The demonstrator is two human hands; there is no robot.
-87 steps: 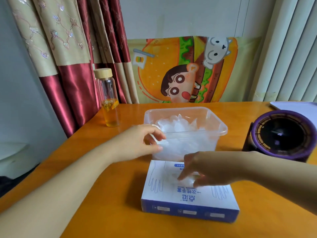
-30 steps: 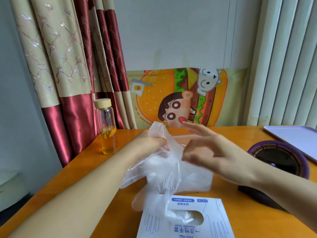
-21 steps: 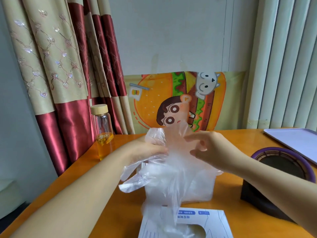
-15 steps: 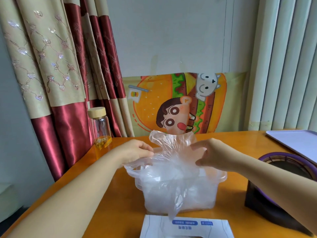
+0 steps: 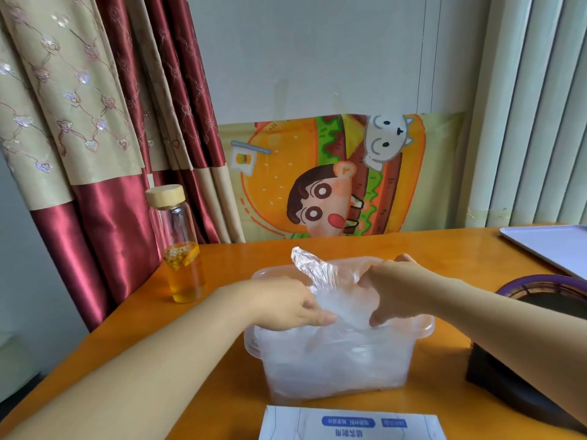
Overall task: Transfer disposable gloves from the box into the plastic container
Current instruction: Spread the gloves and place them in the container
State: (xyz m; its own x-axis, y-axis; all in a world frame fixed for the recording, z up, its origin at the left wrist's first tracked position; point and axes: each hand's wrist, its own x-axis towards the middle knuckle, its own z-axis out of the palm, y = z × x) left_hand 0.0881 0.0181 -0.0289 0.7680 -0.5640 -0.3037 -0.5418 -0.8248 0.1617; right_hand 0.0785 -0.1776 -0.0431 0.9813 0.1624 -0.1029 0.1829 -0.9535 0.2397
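Note:
A clear plastic container (image 5: 419,328) stands on the orange table, filled with crumpled transparent gloves. A clear disposable glove (image 5: 333,281) lies bunched over its open top, one end sticking up. My left hand (image 5: 286,301) pinches the glove at the container's left rim. My right hand (image 5: 390,290) grips the glove from the right, fingers curled down into the container. The white and blue glove box (image 5: 349,423) lies flat in front of the container, cut off by the frame's bottom edge.
A glass bottle (image 5: 179,246) with a wooden lid and yellow liquid stands at the left, near the red curtain. A purple-rimmed black appliance (image 5: 540,312) sits at the right, a white tray (image 5: 552,249) behind it. A cartoon poster leans on the wall.
My right hand pulled a glove out of the box and both hands lifted it. They have since lowered it onto the container, bunching it into the opening.

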